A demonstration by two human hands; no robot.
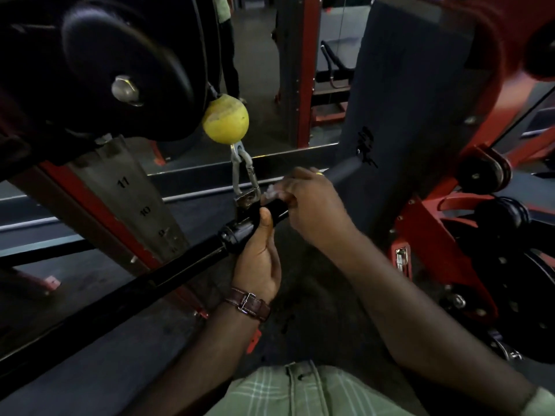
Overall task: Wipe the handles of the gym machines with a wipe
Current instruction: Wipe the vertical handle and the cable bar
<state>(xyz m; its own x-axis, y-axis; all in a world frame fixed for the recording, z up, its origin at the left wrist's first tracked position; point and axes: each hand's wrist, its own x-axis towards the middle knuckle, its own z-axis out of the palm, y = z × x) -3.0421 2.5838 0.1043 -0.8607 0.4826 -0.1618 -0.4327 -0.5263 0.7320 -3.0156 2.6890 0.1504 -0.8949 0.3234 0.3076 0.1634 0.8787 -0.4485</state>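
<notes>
The only writing that reads clearly is the run of numbers 11, 10 and 9 down the grey weight-stack plate [141, 202], up and to the left of the left hand. Dark lettering on the black pad [399, 94] beyond the right hand is too smeared to read.

The left hand [258, 259] grips the black bar handle [240, 232] from below, thumb lying up over the collar just beside the swivel; a brown-strapped watch [250, 303] sits on that wrist. The right hand [312, 199] curls over the bar just past the left thumb, pressing a white wipe [271, 192] against it. Only a crumpled edge of the wipe shows at the fingertips; the rest is hidden under the hand.

Directly above the left thumb a metal carabiner [244, 172] links the bar to a yellow ball stopper [225, 121]. The bar's far end beyond the right hand is blurred, its near end cut off at the frame's lower left.
</notes>
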